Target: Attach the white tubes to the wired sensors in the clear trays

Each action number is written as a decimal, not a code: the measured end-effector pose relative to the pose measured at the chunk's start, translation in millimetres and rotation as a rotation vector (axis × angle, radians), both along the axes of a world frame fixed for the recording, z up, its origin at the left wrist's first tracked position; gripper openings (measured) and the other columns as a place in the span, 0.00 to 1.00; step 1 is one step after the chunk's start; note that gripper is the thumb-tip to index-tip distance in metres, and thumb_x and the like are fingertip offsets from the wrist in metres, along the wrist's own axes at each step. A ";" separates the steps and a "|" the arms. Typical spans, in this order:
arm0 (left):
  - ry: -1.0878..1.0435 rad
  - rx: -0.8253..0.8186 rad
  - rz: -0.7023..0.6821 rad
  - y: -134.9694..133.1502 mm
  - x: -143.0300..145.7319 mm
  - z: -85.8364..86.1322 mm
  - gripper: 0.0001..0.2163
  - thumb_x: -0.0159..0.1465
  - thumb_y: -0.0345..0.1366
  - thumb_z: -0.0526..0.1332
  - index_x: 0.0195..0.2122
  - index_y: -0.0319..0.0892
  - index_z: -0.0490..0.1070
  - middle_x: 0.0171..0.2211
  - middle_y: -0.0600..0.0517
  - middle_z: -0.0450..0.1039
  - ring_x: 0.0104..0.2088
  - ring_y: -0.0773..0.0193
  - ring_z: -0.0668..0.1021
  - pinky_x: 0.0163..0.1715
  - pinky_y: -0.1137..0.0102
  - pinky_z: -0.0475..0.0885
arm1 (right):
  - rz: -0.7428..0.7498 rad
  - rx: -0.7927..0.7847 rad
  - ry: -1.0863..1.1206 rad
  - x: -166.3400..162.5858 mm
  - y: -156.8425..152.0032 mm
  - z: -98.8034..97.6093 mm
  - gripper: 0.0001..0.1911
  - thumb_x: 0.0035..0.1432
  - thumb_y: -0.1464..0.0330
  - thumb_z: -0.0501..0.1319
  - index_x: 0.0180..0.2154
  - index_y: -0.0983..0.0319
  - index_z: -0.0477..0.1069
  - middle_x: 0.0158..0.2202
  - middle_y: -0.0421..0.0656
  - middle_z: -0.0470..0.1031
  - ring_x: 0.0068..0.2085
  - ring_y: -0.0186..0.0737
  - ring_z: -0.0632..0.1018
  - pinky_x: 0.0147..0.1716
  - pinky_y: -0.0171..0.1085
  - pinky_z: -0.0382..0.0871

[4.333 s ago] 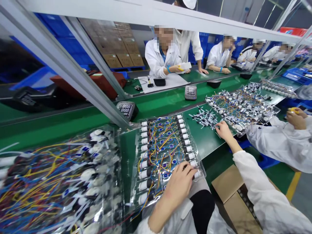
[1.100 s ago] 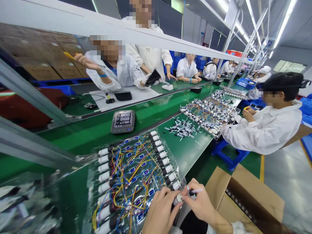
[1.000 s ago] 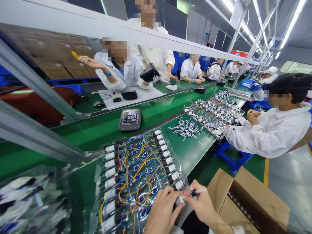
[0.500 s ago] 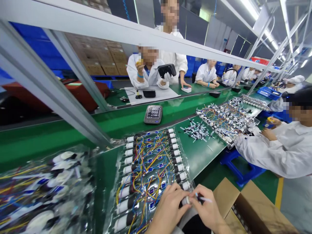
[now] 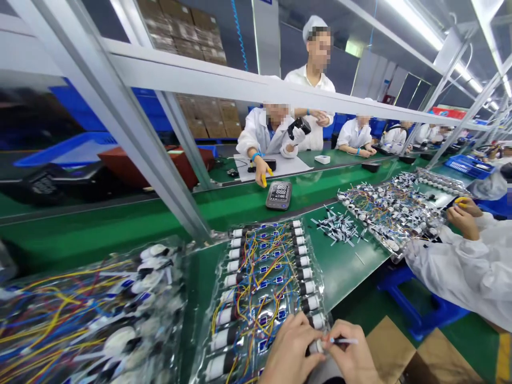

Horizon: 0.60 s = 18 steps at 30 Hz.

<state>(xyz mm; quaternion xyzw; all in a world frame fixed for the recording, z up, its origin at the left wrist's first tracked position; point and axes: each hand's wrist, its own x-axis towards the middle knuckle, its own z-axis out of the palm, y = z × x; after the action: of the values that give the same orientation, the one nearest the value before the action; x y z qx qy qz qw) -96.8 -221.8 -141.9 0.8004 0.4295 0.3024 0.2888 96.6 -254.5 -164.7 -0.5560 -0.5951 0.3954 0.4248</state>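
At the bottom right of the tray, my left hand (image 5: 288, 349) is closed around a small white cylindrical part (image 5: 317, 346), thumb and fingers pinching its sides. My right hand (image 5: 352, 356) meets it there, its fingertips pinched on a thin black-and-white strip (image 5: 348, 341) that points right. Fingers partly cover both pieces. Just beyond, a clear plastic tray (image 5: 202, 346) holds rows of white cylinders with black ends, joined by coloured wires to small blue parts.
A second wired tray (image 5: 176, 320) lies left. Loose strips (image 5: 338, 226) are heaped beyond. A blood pressure monitor (image 5: 279, 196) lies on the green belt; a co-worker's hand (image 5: 263, 172) is beside it. A metal post (image 5: 160, 138) rises left. Cardboard box flaps (image 5: 388, 341) stand lower right.
The view has swung left, so everything appears shifted right. My hands keep their pinch on the cylinder and strip. Across the belt, a co-worker's hand has reached down beside the monitor.
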 end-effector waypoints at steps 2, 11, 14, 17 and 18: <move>0.022 -0.005 -0.027 1.3 -0.6 0.0 0.13 0.53 0.29 0.78 0.38 0.49 0.84 0.32 0.53 0.81 0.38 0.54 0.79 0.41 0.61 0.73 | 0.011 -0.013 0.001 0.0 4.3 2.7 0.09 0.58 0.66 0.70 0.26 0.60 0.78 0.29 0.44 0.81 0.32 0.43 0.81 0.32 0.37 0.69; 0.157 0.274 -0.110 3.8 -14.0 0.9 0.13 0.69 0.40 0.66 0.55 0.50 0.78 0.55 0.47 0.77 0.54 0.49 0.77 0.52 0.54 0.78 | 0.112 0.150 -0.049 10.7 -4.4 26.3 0.07 0.63 0.61 0.69 0.36 0.58 0.81 0.34 0.43 0.82 0.38 0.42 0.78 0.43 0.41 0.71; 0.283 0.313 -0.095 4.5 -13.6 1.0 0.13 0.72 0.37 0.60 0.56 0.53 0.77 0.56 0.50 0.76 0.55 0.50 0.76 0.51 0.54 0.76 | 0.231 0.141 0.011 32.1 1.0 28.9 0.32 0.49 0.47 0.76 0.50 0.59 0.79 0.44 0.46 0.79 0.39 0.41 0.77 0.39 0.39 0.72; 0.347 0.317 -0.064 5.5 -6.8 4.2 0.15 0.72 0.37 0.60 0.58 0.55 0.76 0.52 0.49 0.77 0.52 0.50 0.76 0.47 0.55 0.74 | 0.065 0.162 -0.005 59.9 37.6 34.3 0.27 0.63 0.45 0.64 0.50 0.60 0.77 0.42 0.44 0.76 0.33 0.37 0.74 0.34 0.38 0.71; 0.361 0.308 -0.054 6.0 -4.2 5.4 0.14 0.72 0.37 0.59 0.57 0.55 0.76 0.50 0.48 0.77 0.51 0.50 0.76 0.46 0.56 0.73 | -0.042 0.177 -0.095 67.7 56.2 36.1 0.21 0.70 0.50 0.60 0.48 0.60 0.77 0.40 0.45 0.76 0.34 0.38 0.74 0.37 0.39 0.73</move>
<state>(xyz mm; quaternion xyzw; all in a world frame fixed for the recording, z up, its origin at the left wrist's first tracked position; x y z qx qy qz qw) -101.0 -215.7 -136.5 0.8874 0.4013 0.2085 0.0897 164.3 -198.4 -128.6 -0.5467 -0.6354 0.3055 0.4517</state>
